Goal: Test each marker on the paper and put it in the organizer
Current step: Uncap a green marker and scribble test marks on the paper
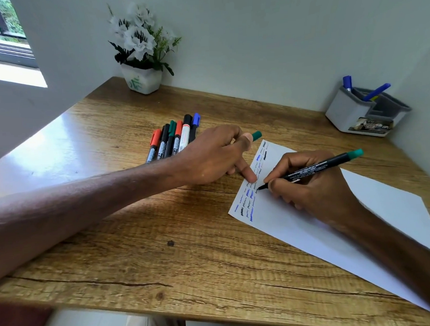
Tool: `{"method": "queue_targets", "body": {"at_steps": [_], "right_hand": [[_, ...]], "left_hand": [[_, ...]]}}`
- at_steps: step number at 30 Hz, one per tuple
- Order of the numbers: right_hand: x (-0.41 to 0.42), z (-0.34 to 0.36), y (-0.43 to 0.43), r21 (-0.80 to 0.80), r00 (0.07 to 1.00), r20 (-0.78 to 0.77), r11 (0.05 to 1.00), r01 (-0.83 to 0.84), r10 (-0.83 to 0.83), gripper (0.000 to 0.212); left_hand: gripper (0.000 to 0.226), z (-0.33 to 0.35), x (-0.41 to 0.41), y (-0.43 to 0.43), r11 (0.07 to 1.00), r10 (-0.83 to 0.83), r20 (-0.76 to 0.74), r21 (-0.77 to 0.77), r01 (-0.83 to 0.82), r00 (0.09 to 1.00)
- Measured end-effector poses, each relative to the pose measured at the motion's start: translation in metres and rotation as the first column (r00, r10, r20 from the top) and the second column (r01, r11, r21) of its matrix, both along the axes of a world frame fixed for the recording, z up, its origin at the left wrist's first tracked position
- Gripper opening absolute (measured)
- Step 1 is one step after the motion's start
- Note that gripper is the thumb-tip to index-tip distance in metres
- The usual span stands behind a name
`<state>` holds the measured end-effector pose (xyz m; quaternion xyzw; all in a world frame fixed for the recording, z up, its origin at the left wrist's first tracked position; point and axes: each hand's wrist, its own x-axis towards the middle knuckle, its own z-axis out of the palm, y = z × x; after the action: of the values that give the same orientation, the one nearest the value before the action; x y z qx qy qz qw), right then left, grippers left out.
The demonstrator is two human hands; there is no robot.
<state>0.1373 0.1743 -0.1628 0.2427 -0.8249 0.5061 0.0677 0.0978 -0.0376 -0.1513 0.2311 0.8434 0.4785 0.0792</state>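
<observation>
My right hand (317, 185) grips a black marker with a green end (319, 168), its tip touching the white paper (361, 217) beside rows of blue and black scribbles. My left hand (216, 155) pinches the marker's green cap (257, 135) between thumb and finger, while one finger presses the paper's left edge. Several capped markers (174, 137) in red, black, green and blue lie side by side behind my left hand. The grey-and-white organizer (348, 116) stands at the far right corner with two blue markers (377, 92) in it.
A white pot of white artificial flowers (142, 79) stands at the back of the wooden desk (163, 240), against the wall. A window is at the upper left. Walls close the desk at the back and right.
</observation>
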Motion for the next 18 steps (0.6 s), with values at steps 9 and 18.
{"method": "queue_targets", "body": {"at_steps": [9, 18], "right_hand": [[0.002, 0.0007, -0.0001, -0.014, 0.998, 0.041, 0.999, 0.053, -0.052, 0.024], [0.0, -0.0001, 0.0007, -0.041, 0.995, 0.065, 0.996, 0.075, -0.072, 0.021]], "left_hand": [[0.034, -0.0001, 0.0001, 0.0, 1.0, -0.009, 0.007, 0.002, 0.009, 1.0], [0.033, -0.0015, -0.0016, 0.0, 1.0, -0.004, -0.005, -0.006, 0.004, 1.0]]}}
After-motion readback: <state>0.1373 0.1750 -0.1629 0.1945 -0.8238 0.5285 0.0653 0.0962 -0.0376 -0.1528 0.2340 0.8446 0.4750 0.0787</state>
